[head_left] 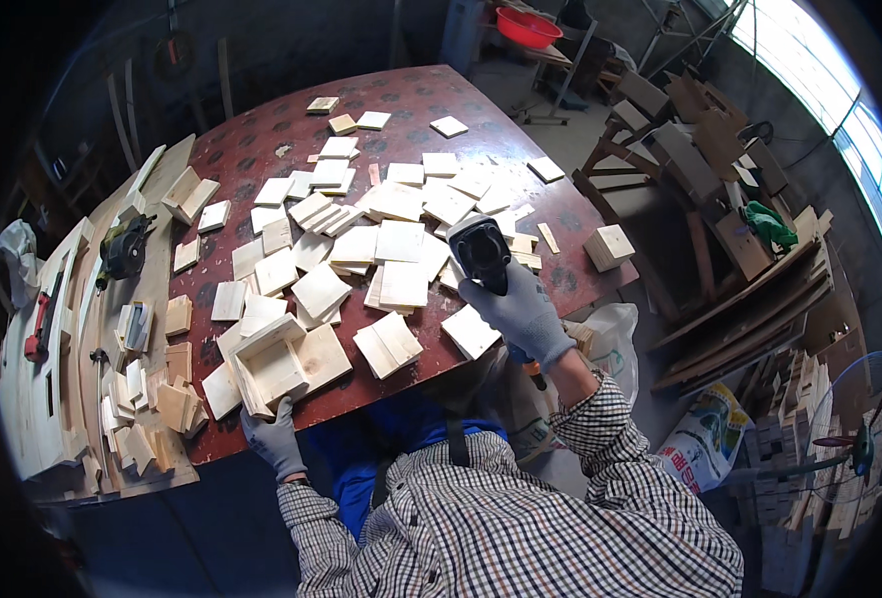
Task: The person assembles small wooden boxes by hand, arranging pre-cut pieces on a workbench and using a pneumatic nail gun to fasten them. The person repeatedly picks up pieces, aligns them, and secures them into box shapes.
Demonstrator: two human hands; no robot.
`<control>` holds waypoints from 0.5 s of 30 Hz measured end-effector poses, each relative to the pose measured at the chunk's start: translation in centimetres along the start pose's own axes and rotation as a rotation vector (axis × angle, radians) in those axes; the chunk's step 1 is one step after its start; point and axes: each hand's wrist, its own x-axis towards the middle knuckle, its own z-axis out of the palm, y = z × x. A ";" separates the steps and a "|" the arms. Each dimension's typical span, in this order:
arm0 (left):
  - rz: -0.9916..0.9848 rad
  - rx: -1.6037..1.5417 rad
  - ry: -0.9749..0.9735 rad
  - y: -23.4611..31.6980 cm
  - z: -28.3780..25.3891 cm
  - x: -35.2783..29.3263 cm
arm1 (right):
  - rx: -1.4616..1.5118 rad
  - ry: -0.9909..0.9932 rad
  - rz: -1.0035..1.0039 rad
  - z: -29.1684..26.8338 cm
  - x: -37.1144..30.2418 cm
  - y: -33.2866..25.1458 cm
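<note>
Far left bench: a pale plank bench (52, 399) carries a red-handled tool (37, 329), a dark green power tool (122, 247) and a heap of small light wood offcuts (152, 404).
Table: a dark red patterned board tabletop (261, 140) is strewn with many flat pale wood squares (401, 239), mostly in its middle and far half.
Open box: a small unfinished box of light wood, open on top (266, 364), sits at the near left edge of the table, resting on flat pieces.
Left hand: the grey-gloved left hand (273, 439) is at the table's near edge, fingers curled up against the box's near corner — touching it, gripping the edge rather than spread.
Single piece: one pale wood square (471, 331) lies at the near edge, just below the right hand.
Right hand: the grey-gloved right hand (521, 309) is wrapped tight around the handle of a black handheld power tool (481, 251), held above the wood squares right of the box — whether its tip touches the wood cannot be told.
Floor at right: a stack of brown wooden boards and frames (740, 249), a white printed sack (705, 448) and a small light wood block (610, 246) at the table's right rim.
Far back: a red plastic basin (526, 27).
</note>
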 end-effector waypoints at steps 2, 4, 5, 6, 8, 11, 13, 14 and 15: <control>0.010 -0.014 -0.023 0.0 0.6 -0.4 | -0.123 0.184 -0.071 -3.0 2.4 5.5; 0.017 -0.030 -0.055 0.1 1.2 -0.9 | -0.428 0.246 0.024 -5.6 5.6 12.4; 0.017 -0.045 -0.053 0.0 1.1 -0.9 | -0.459 0.245 0.062 -6.4 6.8 14.0; 0.016 -0.052 -0.048 -0.3 0.9 -0.8 | -0.484 0.238 0.100 -6.8 7.9 15.8; 0.022 -0.043 -0.073 -0.6 1.1 -0.9 | -0.583 0.249 0.107 -8.2 10.0 20.5; 0.007 -0.077 -0.111 -0.7 -0.1 -0.7 | -0.683 0.193 0.253 -7.9 11.9 21.5; -0.008 -0.049 -0.158 -1.2 0.1 -0.6 | -0.725 0.222 0.227 -8.2 12.5 22.8; -0.108 -0.370 -0.162 -1.0 0.0 -0.7 | -0.722 0.164 0.238 -7.9 12.8 23.3; -0.134 -0.393 -0.159 -1.5 0.3 -0.9 | -0.720 0.195 0.192 -7.8 12.9 23.7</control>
